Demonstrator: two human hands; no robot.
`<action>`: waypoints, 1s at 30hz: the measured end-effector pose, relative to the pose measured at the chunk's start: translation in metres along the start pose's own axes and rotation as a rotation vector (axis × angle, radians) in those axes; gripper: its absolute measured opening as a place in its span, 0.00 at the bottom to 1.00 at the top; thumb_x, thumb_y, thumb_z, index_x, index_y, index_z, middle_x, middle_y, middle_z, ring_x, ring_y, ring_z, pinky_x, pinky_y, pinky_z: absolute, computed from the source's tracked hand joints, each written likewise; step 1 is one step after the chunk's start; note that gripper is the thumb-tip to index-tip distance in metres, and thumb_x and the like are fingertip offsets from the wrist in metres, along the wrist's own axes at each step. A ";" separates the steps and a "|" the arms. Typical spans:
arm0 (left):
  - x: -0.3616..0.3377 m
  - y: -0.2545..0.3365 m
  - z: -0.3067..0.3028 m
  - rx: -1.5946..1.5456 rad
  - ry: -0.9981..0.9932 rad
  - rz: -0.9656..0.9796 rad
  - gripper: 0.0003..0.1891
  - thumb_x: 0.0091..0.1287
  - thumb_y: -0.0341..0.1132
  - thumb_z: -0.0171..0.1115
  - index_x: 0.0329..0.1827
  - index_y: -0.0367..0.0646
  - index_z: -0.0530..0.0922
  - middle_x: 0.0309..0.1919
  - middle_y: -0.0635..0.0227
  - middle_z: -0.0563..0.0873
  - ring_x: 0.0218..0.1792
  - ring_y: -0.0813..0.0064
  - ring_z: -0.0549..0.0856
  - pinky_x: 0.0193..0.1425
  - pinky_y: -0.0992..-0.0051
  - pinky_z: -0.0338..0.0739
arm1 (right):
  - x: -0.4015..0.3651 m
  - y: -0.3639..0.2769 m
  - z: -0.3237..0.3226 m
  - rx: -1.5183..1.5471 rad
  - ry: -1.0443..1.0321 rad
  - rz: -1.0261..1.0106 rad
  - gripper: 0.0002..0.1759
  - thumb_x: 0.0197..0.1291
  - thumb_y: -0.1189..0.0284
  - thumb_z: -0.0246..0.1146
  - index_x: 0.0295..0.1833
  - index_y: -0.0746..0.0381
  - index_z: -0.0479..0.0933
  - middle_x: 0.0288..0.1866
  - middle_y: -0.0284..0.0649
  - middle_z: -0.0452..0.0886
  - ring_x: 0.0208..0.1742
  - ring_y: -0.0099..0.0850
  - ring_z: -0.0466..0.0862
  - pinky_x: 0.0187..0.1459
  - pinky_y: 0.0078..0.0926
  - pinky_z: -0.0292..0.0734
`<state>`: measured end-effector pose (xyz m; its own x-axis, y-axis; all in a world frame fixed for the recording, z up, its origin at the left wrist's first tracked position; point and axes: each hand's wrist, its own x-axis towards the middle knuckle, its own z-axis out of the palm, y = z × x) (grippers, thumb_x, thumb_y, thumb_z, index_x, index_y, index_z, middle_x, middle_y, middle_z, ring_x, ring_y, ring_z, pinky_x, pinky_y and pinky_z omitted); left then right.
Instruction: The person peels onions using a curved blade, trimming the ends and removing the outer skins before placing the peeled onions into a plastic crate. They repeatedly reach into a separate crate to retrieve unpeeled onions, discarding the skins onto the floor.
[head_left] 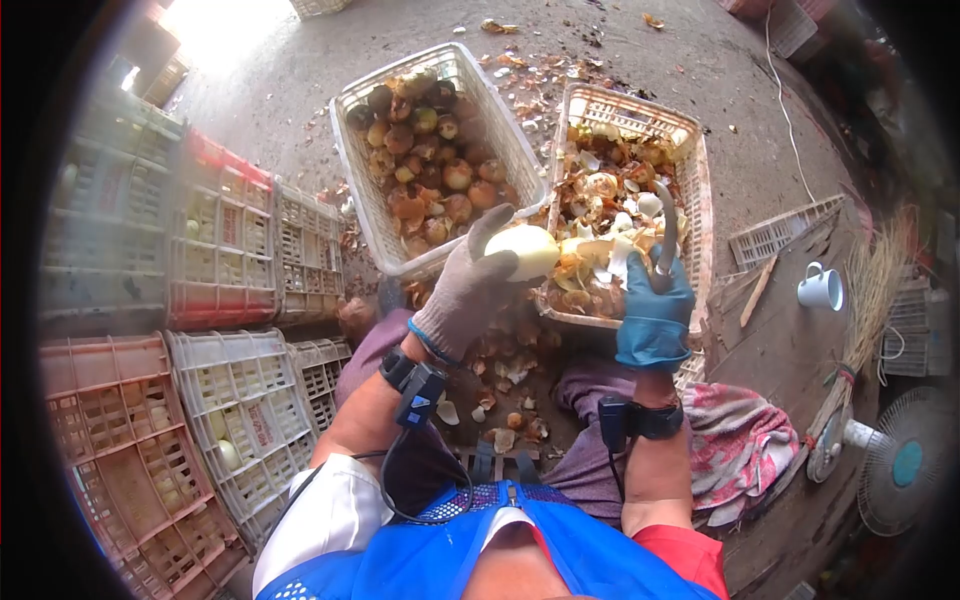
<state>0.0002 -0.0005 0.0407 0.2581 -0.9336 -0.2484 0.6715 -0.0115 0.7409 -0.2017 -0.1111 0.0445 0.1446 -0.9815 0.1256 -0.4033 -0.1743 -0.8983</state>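
Head view shows the left hand [465,290], in a grey knit glove, closed around a pale onion [522,250]. The fingers wrap its near side and the thumb lies over its top. The right hand [652,310], in a blue glove, is closed in a fist around the handle of a knife [665,225].

Location: the onion is held in the air over the gap between two white plastic baskets, touching neither.

Progress, as a judgement:
- The onion shows a smooth, light surface with no brown skin visible, so its peeling appears nearly or fully done.
- The left basket [362,200] is filled with brown, unpeeled onions, so most of the work remains.
- The right basket [697,190] holds a heap of skins and trimmings.
- Loose peelings [505,425] lie on the floor between the knees.

Orientation: the onion's long axis runs roughly across the picture, with its free end toward the knife. The knife blade stands near upright, tip away from the person.

Stacked crates [220,240] stand to the left, and a white cup [820,288] stands to the right.
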 end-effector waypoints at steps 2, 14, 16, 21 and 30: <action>-0.003 0.002 0.001 -0.067 -0.030 -0.001 0.46 0.65 0.41 0.75 0.83 0.41 0.60 0.69 0.55 0.77 0.64 0.58 0.83 0.69 0.57 0.84 | 0.004 0.003 -0.002 -0.107 -0.061 -0.164 0.26 0.68 0.70 0.72 0.69 0.64 0.78 0.47 0.38 0.88 0.33 0.23 0.82 0.39 0.27 0.81; 0.008 -0.012 -0.018 -0.411 0.021 0.091 0.47 0.69 0.46 0.75 0.83 0.41 0.56 0.65 0.56 0.78 0.66 0.59 0.80 0.74 0.54 0.77 | -0.038 -0.031 0.028 -0.217 -0.323 -0.303 0.32 0.58 0.82 0.65 0.71 0.54 0.79 0.55 0.51 0.87 0.50 0.52 0.88 0.52 0.44 0.83; 0.007 -0.009 -0.014 -0.411 0.025 0.126 0.46 0.68 0.47 0.75 0.82 0.42 0.57 0.65 0.57 0.78 0.66 0.60 0.80 0.74 0.56 0.77 | -0.036 -0.033 0.030 -0.225 -0.305 -0.355 0.36 0.54 0.84 0.64 0.71 0.53 0.79 0.54 0.51 0.88 0.50 0.52 0.89 0.52 0.45 0.84; 0.007 -0.012 -0.014 -0.445 0.030 0.133 0.45 0.68 0.45 0.76 0.81 0.42 0.58 0.64 0.57 0.78 0.65 0.61 0.81 0.74 0.57 0.77 | -0.038 -0.025 0.036 -0.290 -0.246 -0.392 0.37 0.54 0.84 0.65 0.73 0.52 0.79 0.54 0.50 0.88 0.51 0.50 0.89 0.53 0.43 0.85; -0.001 0.002 -0.006 -0.009 0.103 0.232 0.49 0.62 0.39 0.80 0.84 0.45 0.59 0.65 0.56 0.78 0.65 0.59 0.83 0.69 0.61 0.83 | -0.052 0.005 0.053 0.218 -0.375 0.197 0.20 0.77 0.70 0.64 0.71 0.60 0.78 0.49 0.35 0.90 0.46 0.20 0.86 0.47 0.24 0.82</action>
<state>0.0049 0.0026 0.0387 0.4749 -0.8696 -0.1354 0.5924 0.2021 0.7799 -0.1633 -0.0570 0.0107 0.4169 -0.8908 -0.1808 -0.2628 0.0723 -0.9621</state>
